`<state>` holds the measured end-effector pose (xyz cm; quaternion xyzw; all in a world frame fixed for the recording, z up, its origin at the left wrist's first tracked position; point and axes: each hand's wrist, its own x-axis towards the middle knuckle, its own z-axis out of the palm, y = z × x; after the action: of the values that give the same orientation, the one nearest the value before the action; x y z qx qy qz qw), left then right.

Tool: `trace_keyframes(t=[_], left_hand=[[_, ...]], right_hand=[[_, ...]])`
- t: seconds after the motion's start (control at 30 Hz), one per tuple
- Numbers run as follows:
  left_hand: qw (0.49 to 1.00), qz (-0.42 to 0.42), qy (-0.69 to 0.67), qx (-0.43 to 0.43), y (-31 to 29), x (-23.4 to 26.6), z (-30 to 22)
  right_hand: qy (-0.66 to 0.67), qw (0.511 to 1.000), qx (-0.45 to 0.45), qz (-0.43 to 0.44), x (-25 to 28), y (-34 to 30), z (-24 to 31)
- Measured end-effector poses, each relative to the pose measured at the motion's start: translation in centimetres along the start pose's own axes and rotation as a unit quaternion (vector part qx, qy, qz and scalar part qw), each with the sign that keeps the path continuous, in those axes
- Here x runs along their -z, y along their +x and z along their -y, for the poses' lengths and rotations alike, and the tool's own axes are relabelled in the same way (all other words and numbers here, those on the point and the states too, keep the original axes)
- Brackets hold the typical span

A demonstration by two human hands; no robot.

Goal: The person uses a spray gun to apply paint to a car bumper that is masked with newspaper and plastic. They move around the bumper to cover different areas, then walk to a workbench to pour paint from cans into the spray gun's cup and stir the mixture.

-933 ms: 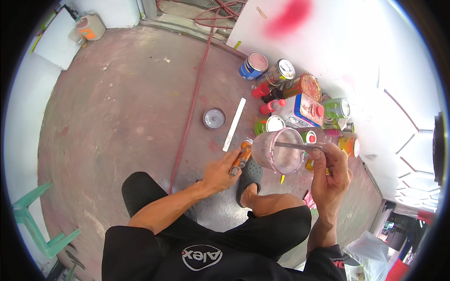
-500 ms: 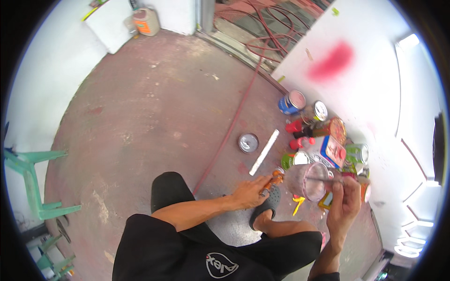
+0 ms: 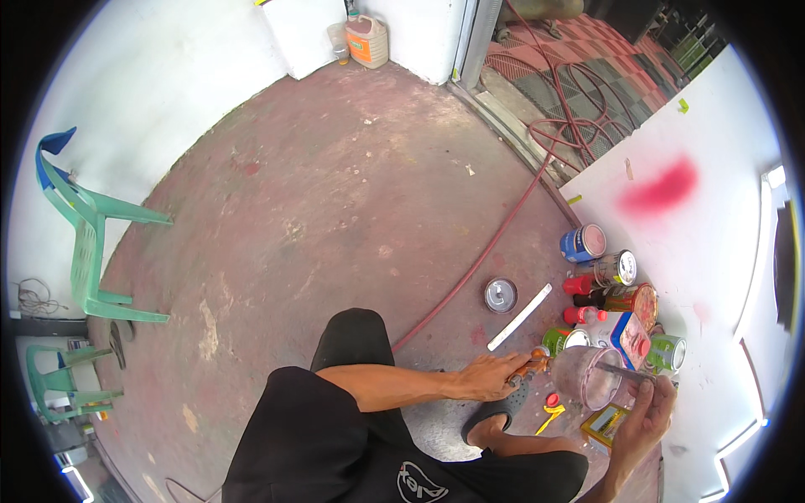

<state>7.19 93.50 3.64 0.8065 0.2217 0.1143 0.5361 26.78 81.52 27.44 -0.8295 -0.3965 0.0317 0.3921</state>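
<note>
My left hand [image 3: 489, 377] is closed around the handle of an orange-bronze spray gun [image 3: 530, 367]. A translucent, pink-stained cup [image 3: 579, 375] sits on the gun, its open mouth tilted toward my right hand. My right hand [image 3: 647, 412] pinches a thin dark stirring stick [image 3: 619, 370], whose far end reaches into the cup mouth. What lies inside the cup is hard to make out. Beneath the cup on the floor are a yellow-labelled tin [image 3: 605, 423] and a small yellow tool [image 3: 550, 417].
Several paint cans, among them a blue one [image 3: 583, 242] and a green one [image 3: 667, 353], crowd the right wall. Left of them lie a white strip [image 3: 520, 317] and a round tin [image 3: 501, 295]. A red hose [image 3: 470, 272] crosses the floor. Green chairs [image 3: 88, 243] stand far left.
The view has swung, so the whole scene sits farther right and lower. The stick remains in the cup, at a slightly different slant; both hands keep their holds.
</note>
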Motion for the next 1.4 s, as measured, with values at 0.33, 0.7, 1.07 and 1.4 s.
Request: trace_keyframes(t=[0.33,0.7,1.07,1.4], left_hand=[[0.998,0.013,-0.051,0.023,0.2,0.0,0.1],[0.998,-0.024,-0.043,0.024,0.1,0.1,0.2],[0.997,-0.023,-0.075,0.020,0.1,0.8,-0.6],[0.998,-0.040,-0.057,0.000,0.2,0.8,-0.2]], right_hand=[[0.070,0.997,0.023,-0.015,-1.6,-0.3,0.7],[0.086,0.995,0.006,0.045,-1.1,-0.5,2.1],[0.061,0.998,0.033,0.001,-0.6,-1.1,1.4],[0.046,0.998,0.017,-0.049,-0.8,-0.4,1.0]])
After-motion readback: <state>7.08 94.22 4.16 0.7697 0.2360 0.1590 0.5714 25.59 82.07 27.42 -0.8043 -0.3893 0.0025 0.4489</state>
